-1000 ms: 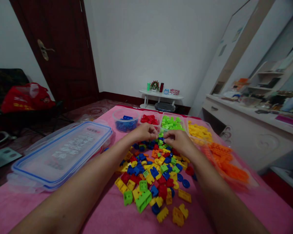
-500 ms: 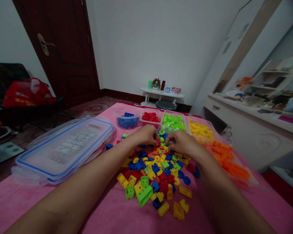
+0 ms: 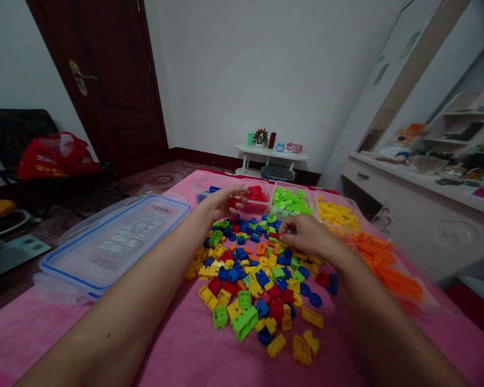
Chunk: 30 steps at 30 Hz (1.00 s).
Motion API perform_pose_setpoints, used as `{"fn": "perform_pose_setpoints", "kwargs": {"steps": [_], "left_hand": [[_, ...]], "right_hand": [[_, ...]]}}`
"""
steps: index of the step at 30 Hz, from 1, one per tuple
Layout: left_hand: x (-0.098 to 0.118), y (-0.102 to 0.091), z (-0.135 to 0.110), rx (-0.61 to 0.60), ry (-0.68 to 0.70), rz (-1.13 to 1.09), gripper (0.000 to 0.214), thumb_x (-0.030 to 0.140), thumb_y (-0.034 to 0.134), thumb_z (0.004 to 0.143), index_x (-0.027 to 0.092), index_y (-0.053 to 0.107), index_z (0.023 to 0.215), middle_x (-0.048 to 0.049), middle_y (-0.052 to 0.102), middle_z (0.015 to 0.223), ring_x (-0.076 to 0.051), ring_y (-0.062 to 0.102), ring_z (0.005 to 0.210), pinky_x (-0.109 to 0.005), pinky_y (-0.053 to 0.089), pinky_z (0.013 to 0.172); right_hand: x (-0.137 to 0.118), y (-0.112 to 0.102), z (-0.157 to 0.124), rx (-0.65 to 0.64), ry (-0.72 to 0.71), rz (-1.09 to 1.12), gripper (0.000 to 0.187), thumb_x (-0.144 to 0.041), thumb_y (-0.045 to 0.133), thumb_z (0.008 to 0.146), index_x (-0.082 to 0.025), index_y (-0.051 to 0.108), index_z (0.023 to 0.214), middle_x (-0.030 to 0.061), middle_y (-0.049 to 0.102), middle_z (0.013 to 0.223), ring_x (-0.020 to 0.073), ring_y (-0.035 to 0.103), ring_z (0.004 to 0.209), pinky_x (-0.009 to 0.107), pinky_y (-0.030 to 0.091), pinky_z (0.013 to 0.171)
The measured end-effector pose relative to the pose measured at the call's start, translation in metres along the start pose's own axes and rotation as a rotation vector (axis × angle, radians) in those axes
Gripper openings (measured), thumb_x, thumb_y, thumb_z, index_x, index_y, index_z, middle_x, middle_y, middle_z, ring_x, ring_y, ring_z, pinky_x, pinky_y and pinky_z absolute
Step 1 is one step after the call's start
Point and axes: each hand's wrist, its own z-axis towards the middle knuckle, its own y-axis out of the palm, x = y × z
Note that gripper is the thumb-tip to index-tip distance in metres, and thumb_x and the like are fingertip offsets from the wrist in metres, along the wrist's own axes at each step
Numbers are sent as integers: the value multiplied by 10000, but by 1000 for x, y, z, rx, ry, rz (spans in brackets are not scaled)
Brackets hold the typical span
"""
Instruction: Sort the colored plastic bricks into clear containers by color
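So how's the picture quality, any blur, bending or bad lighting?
All in the head view: the light is dim and soft; the door leans, likely wide-angle distortion; the orange bricks at right look smeared, while the mixed bricks mid-picture are clearer; the top right corner darkens.

On the pink cloth [image 3: 177, 336] are a big messy pile of toy bricks [image 3: 262, 278], clear tubs [image 3: 293, 214] and flat lids [image 3: 115, 236].

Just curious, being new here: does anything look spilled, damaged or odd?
No damage shows. The mixed bricks lie loose in a sprawling heap on the cloth, which could pass for a spill beside boxes that each show one colour. The lids lie stacked at left.
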Motion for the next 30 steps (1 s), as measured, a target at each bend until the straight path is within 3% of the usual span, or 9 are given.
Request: {"fn": "perform_pose_setpoints", "kwargs": {"steps": [2,5,7,9,12,15,20,25,30], "left_hand": [[1,-1,-1,89,32,462,238,341,706,598,135,589,618,26,478,503,-43,363,414,-157,230,378],[1,4,-5,223,-16,1205,199,288,758,508,151,637,585,-13,564,544,-125,527,567,-210,370,518],[-1,11,-8,296,-85,1476,245,298,791,441,167,652,593,-53,624,624,-206,596,718,-259,423,628],[-5,19,-9,349,-121,1556,306,303,817,376,167,642,587,-95,648,690,-267,612,800,-306,444,687],[-12,25,-8,381,-79,1541,303,250,821,343,156,613,542,-140,651,731,-306,615,818,-345,456,704],[-12,23,-7,355,-40,1497,217,237,785,396,162,616,510,-111,639,655,-269,615,772,-299,448,669],[-3,15,-7,53,-50,1353,161,301,660,569,150,690,619,-31,631,591,-135,547,588,-207,370,525],[-5,21,-7,-164,-30,808,218,329,608,641,137,678,716,-4,622,629,-64,461,481,-171,301,421],[-16,29,-3,-228,-96,239,205,224,661,629,128,630,808,-52,664,818,-85,593,583,-122,308,380]], "right_hand": [[8,-7,2,130,41,86,209,-195,519,714,-166,660,865,8,633,638,122,561,556,209,365,505],[23,-15,2,213,90,152,365,-198,492,734,-169,617,1076,-1,620,615,123,554,515,214,366,485],[32,-18,1,176,115,101,354,-204,517,719,-179,639,1051,-1,616,603,128,556,524,220,368,493],[40,-19,0,121,150,-10,247,-203,555,688,-192,687,897,5,623,614,133,565,561,223,371,516],[46,-15,0,36,205,-128,91,-199,600,646,-196,676,695,13,643,655,136,577,617,220,371,542],[45,-8,-1,-49,228,-142,80,-237,633,638,-196,664,699,9,650,673,130,574,616,212,354,526],[28,-1,-2,-105,233,-247,162,-346,675,640,-200,673,712,16,655,694,132,570,622,217,327,513],[14,2,-3,-140,224,-286,168,-312,678,649,-212,702,781,22,675,744,139,580,642,224,342,534],[14,1,-2,-141,194,-263,153,-264,675,644,-210,709,783,14,670,711,132,574,625,217,339,525]]}}
